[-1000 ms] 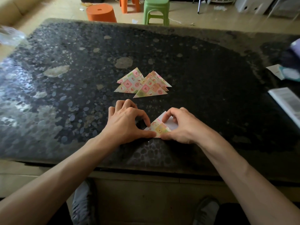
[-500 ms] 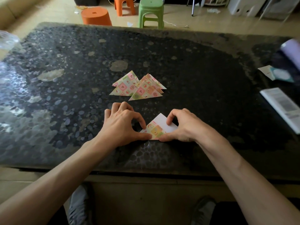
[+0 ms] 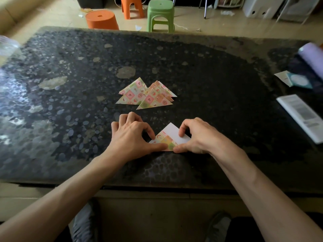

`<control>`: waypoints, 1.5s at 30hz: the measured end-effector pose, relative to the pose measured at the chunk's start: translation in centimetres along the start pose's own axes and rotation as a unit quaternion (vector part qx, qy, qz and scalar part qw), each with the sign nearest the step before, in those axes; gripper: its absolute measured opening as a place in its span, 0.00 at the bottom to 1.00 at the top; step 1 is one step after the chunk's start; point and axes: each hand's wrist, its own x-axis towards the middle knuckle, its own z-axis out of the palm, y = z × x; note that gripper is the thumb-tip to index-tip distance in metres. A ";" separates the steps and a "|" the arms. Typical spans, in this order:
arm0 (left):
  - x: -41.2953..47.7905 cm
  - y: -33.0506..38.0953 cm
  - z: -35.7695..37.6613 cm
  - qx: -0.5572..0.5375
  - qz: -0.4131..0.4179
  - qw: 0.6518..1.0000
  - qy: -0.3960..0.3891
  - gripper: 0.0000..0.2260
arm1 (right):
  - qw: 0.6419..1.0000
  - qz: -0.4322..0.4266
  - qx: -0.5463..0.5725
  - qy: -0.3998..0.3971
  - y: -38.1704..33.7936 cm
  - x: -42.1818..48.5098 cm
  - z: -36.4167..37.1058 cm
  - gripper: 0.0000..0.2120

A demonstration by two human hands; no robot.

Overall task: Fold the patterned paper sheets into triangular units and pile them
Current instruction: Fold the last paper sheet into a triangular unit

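Note:
A patterned paper sheet [image 3: 168,139], partly folded with its white back showing at the top right, lies on the dark speckled table [image 3: 209,75] near the front edge. My left hand [image 3: 130,137] pinches its left corner, the thumb along the bottom edge and the index finger on the left slope. From the other side my right hand [image 3: 197,137] pinches it, index tip on the white flap and thumb at the bottom edge. A pile of folded triangular units [image 3: 148,95] with the same pattern lies just beyond the hands.
A white booklet [image 3: 300,116], a teal card [image 3: 297,81] and a purple roll [image 3: 311,56] lie at the table's right side. Clear plastic [image 3: 7,48] sits at the far left edge. An orange tub [image 3: 101,20] and a green stool [image 3: 160,14] stand beyond the table.
Both hands stay on the sheet. More of the white flap shows now, and my right index finger has shifted a little on it.

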 end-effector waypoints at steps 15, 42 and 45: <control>0.3 -0.2 0.4 -0.003 0.009 1.000 -0.006 0.25 | 0.999 -0.030 0.013 0.039 3.1 -0.1 -0.1 0.23; 0.7 -3.5 -1.2 -0.019 0.124 0.989 -0.074 0.17 | 0.997 -0.056 0.036 0.046 3.9 0.0 0.6 0.19; 0.7 -4.3 -1.6 -0.002 0.178 0.982 -0.059 0.22 | 0.994 -0.078 0.065 0.049 4.7 -0.3 0.4 0.22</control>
